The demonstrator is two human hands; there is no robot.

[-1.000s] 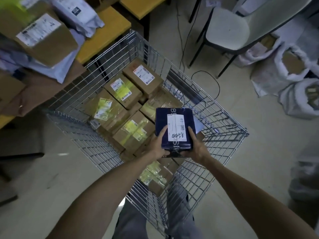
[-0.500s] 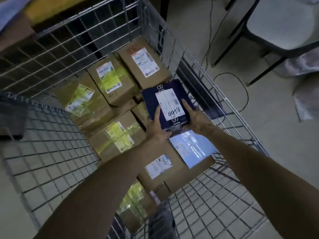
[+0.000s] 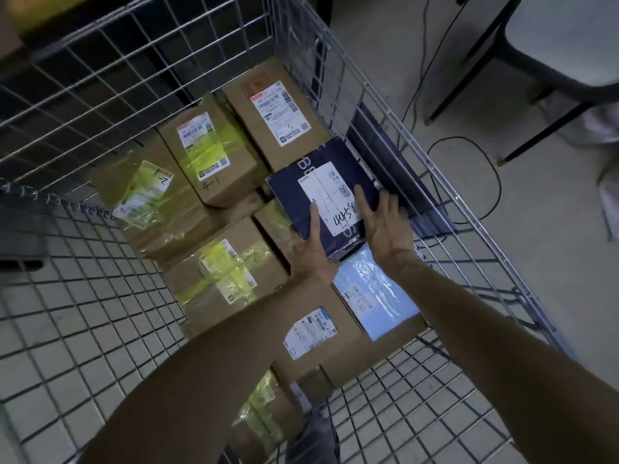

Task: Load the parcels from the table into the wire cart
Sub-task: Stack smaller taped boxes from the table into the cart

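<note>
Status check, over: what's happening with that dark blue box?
Left hand grips dark blue box, thumb on top. Right hand flat against it, fingers straight. Box atop brown parcels inside wire cart. Nothing in the way.

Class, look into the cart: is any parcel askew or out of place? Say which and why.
The blue box sits askew: it is turned against the brown boxes and lies across them by the right wall of the cart. The left hand grips its corner; the right hand rests flat on it.
</note>
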